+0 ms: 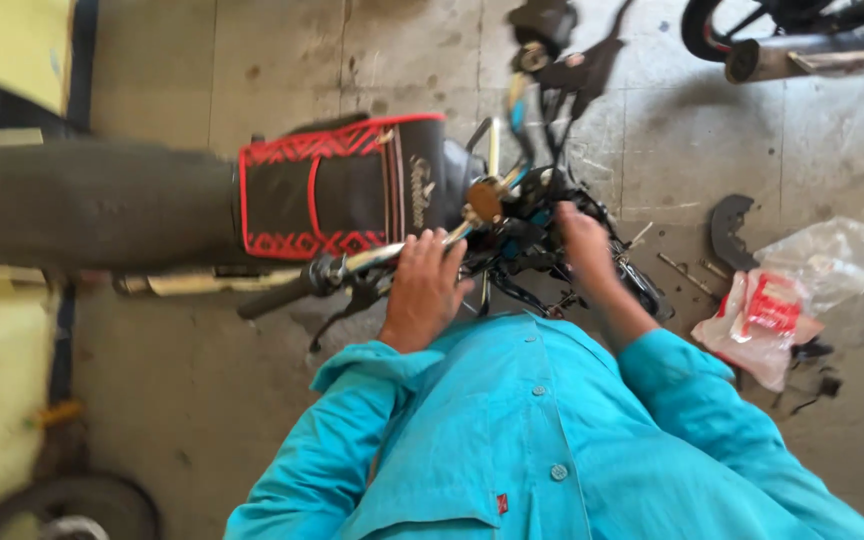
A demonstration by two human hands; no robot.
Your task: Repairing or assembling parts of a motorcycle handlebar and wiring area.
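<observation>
The left hands [424, 290] grips the chrome metal handlebar [392, 255] of a motorcycle, fingers curled over the bar just right of the black rubber grip [272, 298]. The right hands [584, 245] reaches into the tangle of black cables and wiring [527, 235] at the steering head; whether it is closed on anything cannot be told. Behind the bar, to the left, sits the black fuel tank cover with red patterned trim [337, 190]. On the grey concrete floor [192, 370], near right, lies a clear plastic bag with red-printed packets [782, 295].
</observation>
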